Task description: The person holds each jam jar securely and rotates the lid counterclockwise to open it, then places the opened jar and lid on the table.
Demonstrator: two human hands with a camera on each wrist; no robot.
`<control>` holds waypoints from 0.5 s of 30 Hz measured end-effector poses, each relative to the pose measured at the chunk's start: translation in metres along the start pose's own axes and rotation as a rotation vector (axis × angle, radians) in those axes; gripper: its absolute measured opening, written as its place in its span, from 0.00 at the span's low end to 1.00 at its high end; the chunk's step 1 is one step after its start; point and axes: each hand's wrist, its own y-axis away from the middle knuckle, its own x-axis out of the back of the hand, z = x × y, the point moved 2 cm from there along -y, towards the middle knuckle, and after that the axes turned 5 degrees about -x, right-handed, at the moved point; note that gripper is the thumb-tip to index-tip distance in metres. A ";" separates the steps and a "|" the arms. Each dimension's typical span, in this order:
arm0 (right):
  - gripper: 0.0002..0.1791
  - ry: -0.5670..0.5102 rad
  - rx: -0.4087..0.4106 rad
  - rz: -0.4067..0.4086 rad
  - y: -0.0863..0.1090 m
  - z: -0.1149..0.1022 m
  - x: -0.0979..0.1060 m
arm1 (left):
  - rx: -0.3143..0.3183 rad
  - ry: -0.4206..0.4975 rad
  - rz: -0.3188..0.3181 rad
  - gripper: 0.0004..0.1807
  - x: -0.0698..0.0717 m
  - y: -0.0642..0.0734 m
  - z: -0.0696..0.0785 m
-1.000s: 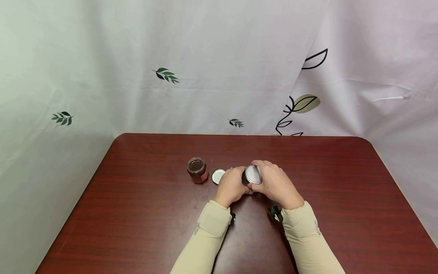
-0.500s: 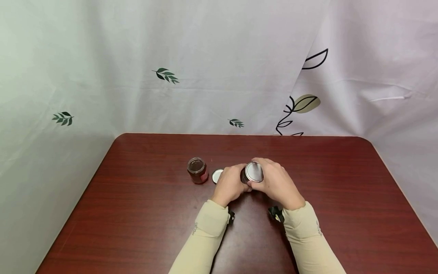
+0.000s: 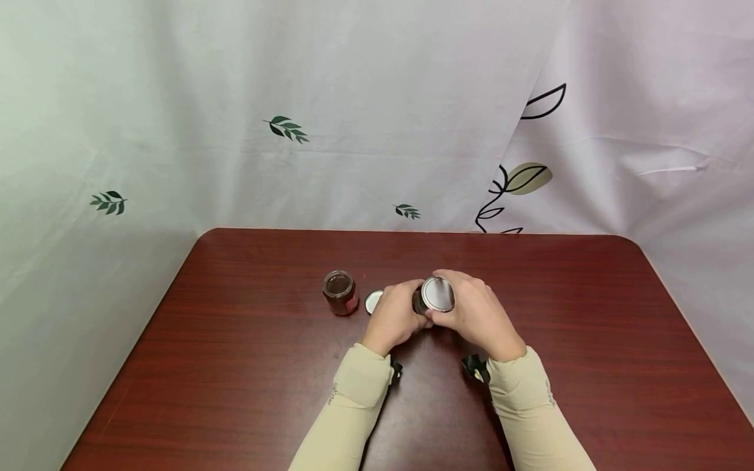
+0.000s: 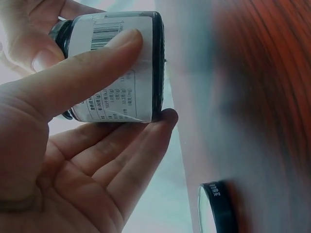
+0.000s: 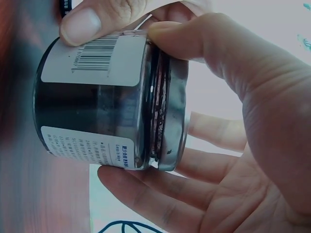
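head: left hand [image 3: 393, 314] and right hand [image 3: 480, 317] grip one jar [image 3: 419, 302] over the table [image 3: 235, 392]. left wrist: thumb [image 4: 92, 65] on smooth label [image 4: 121, 108], so a weak hold could slip. right wrist: fingers [image 5: 209, 164] pinch the lid [image 5: 176, 111], which might jam if turned askew.

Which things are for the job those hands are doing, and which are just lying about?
Seems part of the job:
Held jar, gripped by the left hand and right hand
Silver lid on that jar

Seems just lying about, with no hand holding it:
Other jar, standing on the table
Loose lid, white side up
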 end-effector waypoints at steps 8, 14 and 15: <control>0.35 -0.026 0.005 0.022 0.000 -0.001 0.001 | 0.020 0.026 0.014 0.34 0.003 0.003 0.002; 0.35 -0.041 0.019 0.028 -0.001 -0.002 0.002 | 0.014 0.039 0.038 0.35 0.005 0.005 0.002; 0.35 -0.044 0.020 0.029 -0.001 -0.002 0.002 | 0.008 0.038 0.046 0.36 0.005 0.006 0.002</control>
